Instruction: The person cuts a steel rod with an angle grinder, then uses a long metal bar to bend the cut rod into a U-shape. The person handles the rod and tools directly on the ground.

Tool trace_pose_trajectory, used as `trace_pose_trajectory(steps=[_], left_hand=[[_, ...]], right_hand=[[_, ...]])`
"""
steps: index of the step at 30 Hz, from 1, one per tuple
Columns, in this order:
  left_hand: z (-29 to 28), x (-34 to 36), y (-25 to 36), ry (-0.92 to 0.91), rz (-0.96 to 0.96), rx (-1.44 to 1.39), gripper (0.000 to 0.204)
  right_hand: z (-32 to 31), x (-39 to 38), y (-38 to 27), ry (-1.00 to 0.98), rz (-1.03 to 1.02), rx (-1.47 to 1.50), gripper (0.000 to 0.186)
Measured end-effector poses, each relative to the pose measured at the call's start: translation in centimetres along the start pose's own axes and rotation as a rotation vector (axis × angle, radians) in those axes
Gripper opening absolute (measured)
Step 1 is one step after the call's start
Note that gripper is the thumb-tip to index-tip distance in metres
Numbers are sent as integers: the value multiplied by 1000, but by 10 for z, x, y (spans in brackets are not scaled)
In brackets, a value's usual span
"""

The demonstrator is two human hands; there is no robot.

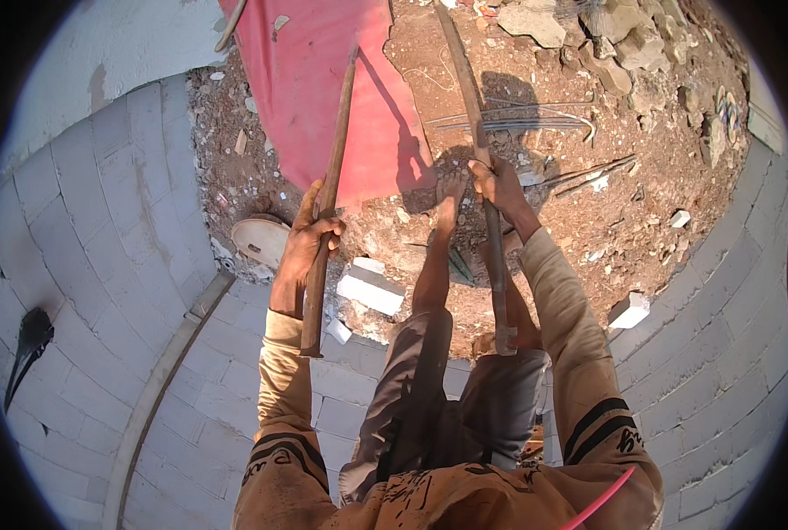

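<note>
My left hand [302, 249] is closed around a long brown bar [338, 141], with one finger stretched along it. This bar tapers to a thin point at its far end and has a small flat head at its near end. In my right hand [500, 187] is a second long, dark bar [464, 79], gripped around its middle. Its far end runs past the top edge of the view, and its near end is notched beside my knee. Both bars point away from me, apart from each other. What they are made of is unclear.
A red sheet [310, 88] covers the ground ahead. Bent rods [535, 119], rubble [623, 44] and a white block [372, 290] lie on the reddish soil. A round lid-like disc [261, 240] rests at left. Grey block walls [102, 230] curve along both sides.
</note>
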State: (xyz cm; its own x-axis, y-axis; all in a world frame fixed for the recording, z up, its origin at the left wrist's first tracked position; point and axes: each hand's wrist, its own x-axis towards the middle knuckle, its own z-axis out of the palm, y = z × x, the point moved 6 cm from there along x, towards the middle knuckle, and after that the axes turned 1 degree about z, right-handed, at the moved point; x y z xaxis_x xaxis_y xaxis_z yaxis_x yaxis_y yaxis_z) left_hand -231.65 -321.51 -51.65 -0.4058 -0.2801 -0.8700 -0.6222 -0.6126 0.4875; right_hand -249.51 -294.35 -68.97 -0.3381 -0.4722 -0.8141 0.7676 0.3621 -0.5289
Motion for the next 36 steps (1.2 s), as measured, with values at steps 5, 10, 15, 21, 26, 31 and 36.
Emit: trace_pose_trajectory(steps=[5, 10, 15, 21, 26, 31, 36], left_hand=[[67, -41, 111, -192, 259, 82, 62], [175, -87, 196, -310, 748, 471, 59], [252, -144, 228, -59, 650, 1037, 54], [364, -141, 154, -171, 1021, 1129, 64], [441, -91, 85, -332, 1130, 871, 64], [468, -35, 77, -378, 1245, 792, 75], [481, 2, 92, -306, 1459, 543, 72]], right_hand=[[-196, -169, -14, 519, -94, -424, 35], [-289, -324, 60, 701, 71, -452, 41], [-301, -391, 186, 863, 155, -419, 35], [-287, -374, 339, 883, 138, -205, 27], [-287, -298, 430, 947, 224, -194, 27], [-287, -201, 517, 902, 430, 77, 32], [-287, -142, 514, 1101, 381, -377, 38]])
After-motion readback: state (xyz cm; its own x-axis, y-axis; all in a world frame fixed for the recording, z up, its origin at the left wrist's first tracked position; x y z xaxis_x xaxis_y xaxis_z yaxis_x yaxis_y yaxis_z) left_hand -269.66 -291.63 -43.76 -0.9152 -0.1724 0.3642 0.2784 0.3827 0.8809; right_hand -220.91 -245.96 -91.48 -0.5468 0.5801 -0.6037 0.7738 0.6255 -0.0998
